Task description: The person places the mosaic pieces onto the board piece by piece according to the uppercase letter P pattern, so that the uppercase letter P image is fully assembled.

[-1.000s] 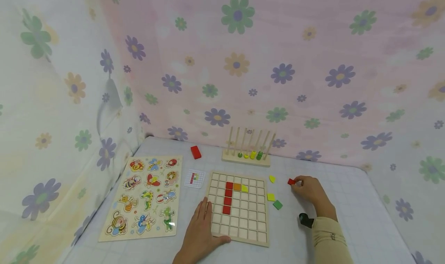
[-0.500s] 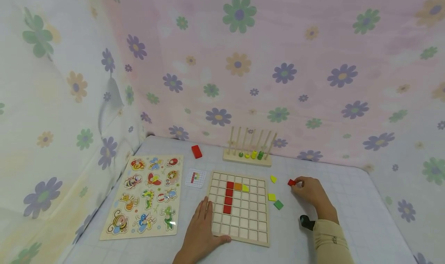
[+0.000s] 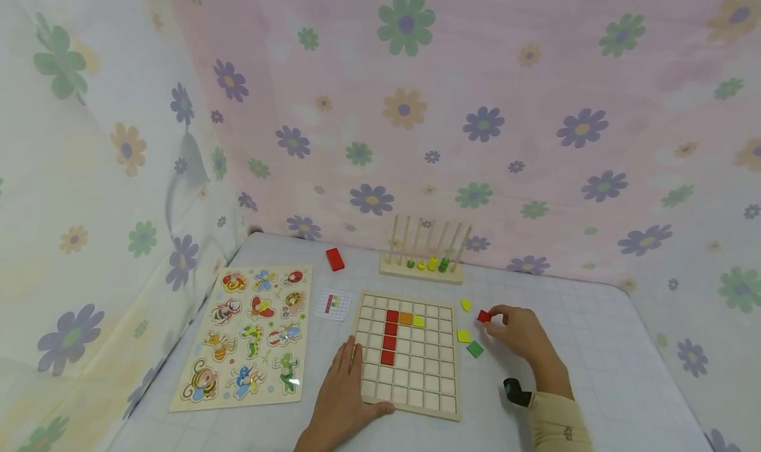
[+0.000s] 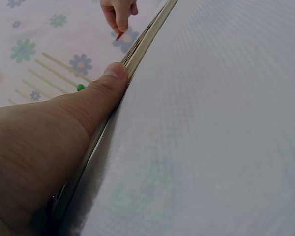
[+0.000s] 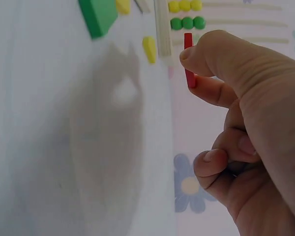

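Note:
A wooden grid board [image 3: 410, 415] lies on the table in the head view. My left hand [image 3: 340, 399] rests along its lower left corner, fingers straight at the left side and thumb at the near edge. Right of the board, my right hand [image 3: 517, 331] pinches a small red square tile [image 3: 484, 316] between thumb and index finger. The right wrist view shows that red tile [image 5: 189, 61] edge-on, the other fingers curled. On the board stands a column of several red tiles [image 3: 389, 342], with an orange tile [image 3: 405, 318] and a yellow tile [image 3: 419, 320] beside its top.
Loose between board and right hand lie a yellow tile [image 3: 463, 336], a green tile [image 3: 475, 349] and a curved yellow piece [image 3: 466, 305]. A pattern card [image 3: 333, 305] and an insect puzzle [image 3: 255, 402] are at left. Behind stand a peg rack [image 3: 416, 275] and a red block [image 3: 335, 259].
My right hand has shifted left with the red tile, closer to the board and the loose pieces. The left hand stays in place on the board.

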Demonstrator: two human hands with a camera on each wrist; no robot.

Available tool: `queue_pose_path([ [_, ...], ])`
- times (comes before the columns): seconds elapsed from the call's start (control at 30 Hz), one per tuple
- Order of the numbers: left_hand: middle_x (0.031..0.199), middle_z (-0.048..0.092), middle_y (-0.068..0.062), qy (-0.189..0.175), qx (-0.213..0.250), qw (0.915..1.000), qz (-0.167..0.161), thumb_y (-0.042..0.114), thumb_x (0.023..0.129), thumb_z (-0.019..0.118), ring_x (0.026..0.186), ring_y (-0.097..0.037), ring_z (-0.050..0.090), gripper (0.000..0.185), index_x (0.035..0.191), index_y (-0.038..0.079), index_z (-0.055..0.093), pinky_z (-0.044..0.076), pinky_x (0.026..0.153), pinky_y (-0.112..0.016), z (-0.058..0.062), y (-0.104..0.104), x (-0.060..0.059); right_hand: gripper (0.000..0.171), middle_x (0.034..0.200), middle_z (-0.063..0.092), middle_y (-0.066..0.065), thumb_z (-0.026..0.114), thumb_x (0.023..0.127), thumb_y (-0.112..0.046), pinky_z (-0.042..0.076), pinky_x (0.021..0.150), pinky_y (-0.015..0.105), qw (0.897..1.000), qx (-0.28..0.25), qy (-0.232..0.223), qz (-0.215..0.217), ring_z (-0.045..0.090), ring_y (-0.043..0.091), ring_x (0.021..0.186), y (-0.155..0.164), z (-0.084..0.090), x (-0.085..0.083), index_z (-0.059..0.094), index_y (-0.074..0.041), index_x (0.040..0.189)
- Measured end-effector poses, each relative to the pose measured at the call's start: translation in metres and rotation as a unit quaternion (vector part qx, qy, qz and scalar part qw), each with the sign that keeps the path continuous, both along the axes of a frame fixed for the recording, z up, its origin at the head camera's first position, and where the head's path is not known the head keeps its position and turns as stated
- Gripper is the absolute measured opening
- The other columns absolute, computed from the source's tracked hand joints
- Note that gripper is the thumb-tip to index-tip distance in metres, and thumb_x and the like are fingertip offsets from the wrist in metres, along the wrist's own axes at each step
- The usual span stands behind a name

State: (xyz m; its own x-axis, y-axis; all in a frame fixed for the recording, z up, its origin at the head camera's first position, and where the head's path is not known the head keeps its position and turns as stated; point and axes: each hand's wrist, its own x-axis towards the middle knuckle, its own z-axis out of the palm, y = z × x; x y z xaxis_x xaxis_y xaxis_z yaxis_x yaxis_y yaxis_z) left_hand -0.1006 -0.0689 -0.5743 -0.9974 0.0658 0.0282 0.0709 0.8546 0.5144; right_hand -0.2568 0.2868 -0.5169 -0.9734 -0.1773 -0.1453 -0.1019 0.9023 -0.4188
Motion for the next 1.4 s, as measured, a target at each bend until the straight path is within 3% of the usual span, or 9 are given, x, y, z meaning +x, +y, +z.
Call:
queue_pose_path([
  [0.2, 0.169, 0.022, -0.02, -0.002, 0.01, 0.9999, 0.0, 0.079, 0.064, 0.077, 0.154, -0.042, 0.025, 0.133, 0.157, -0.004, 0.032, 0.035, 0.122, -0.056, 0.0, 0.0, 0.0, 0.03, 0.096, 0.07, 0.012, 0.071, 0.092, -0.031, 0.046, 0.06, 0.031, 1.0, -0.008, 0.002, 0.009, 0.054, 0.02, 0.075, -0.02, 0.008, 0.014, 0.072, -0.011, 0.115],
  [0.5, 0.168, 0.023, -0.021, 0.01, 0.009, 0.9999, -0.001, 0.083, 0.064, 0.073, 0.154, -0.042, 0.027, 0.134, 0.156, -0.005, 0.033, 0.035, 0.121, -0.055, -0.003, -0.001, 0.001, 0.021, 0.092, 0.072, 0.006, 0.075, 0.089, -0.028, 0.051, 0.064, 0.033, 0.999, -0.012, 0.02, 0.026, 0.059, 0.019, 0.081, -0.048, 0.011, 0.031, 0.074, -0.017, 0.108],
  [0.87, 0.169, 0.022, -0.02, 0.003, 0.013, 0.9999, 0.001, 0.08, 0.064, 0.076, 0.154, -0.041, 0.025, 0.133, 0.157, -0.004, 0.031, 0.033, 0.123, -0.055, 0.0, 0.0, 0.001, 0.017, 0.085, 0.07, -0.002, 0.078, 0.087, -0.024, 0.045, 0.059, 0.027, 0.998, -0.046, 0.022, 0.044, 0.057, 0.014, 0.076, -0.091, 0.015, 0.058, 0.075, -0.02, 0.104],
  [1.07, 0.169, 0.023, -0.02, 0.008, 0.008, 0.9999, 0.0, 0.08, 0.065, 0.076, 0.154, -0.041, 0.026, 0.132, 0.157, -0.004, 0.032, 0.034, 0.122, -0.054, -0.001, 0.0, 0.001, 0.015, 0.064, 0.057, -0.008, 0.078, 0.087, -0.022, 0.043, 0.057, 0.023, 0.994, -0.06, 0.036, 0.084, 0.055, 0.009, 0.071, -0.107, 0.016, 0.07, 0.076, -0.019, 0.102],
  [1.4, 0.169, 0.023, -0.019, 0.009, 0.005, 0.9999, 0.003, 0.081, 0.064, 0.075, 0.155, -0.04, 0.026, 0.132, 0.157, -0.003, 0.033, 0.035, 0.122, -0.052, -0.001, -0.001, 0.001, 0.015, 0.073, 0.068, -0.01, 0.076, 0.086, -0.022, 0.045, 0.058, 0.021, 0.983, -0.049, 0.055, 0.167, 0.05, 0.003, 0.067, -0.135, 0.011, 0.082, 0.077, -0.017, 0.1],
])
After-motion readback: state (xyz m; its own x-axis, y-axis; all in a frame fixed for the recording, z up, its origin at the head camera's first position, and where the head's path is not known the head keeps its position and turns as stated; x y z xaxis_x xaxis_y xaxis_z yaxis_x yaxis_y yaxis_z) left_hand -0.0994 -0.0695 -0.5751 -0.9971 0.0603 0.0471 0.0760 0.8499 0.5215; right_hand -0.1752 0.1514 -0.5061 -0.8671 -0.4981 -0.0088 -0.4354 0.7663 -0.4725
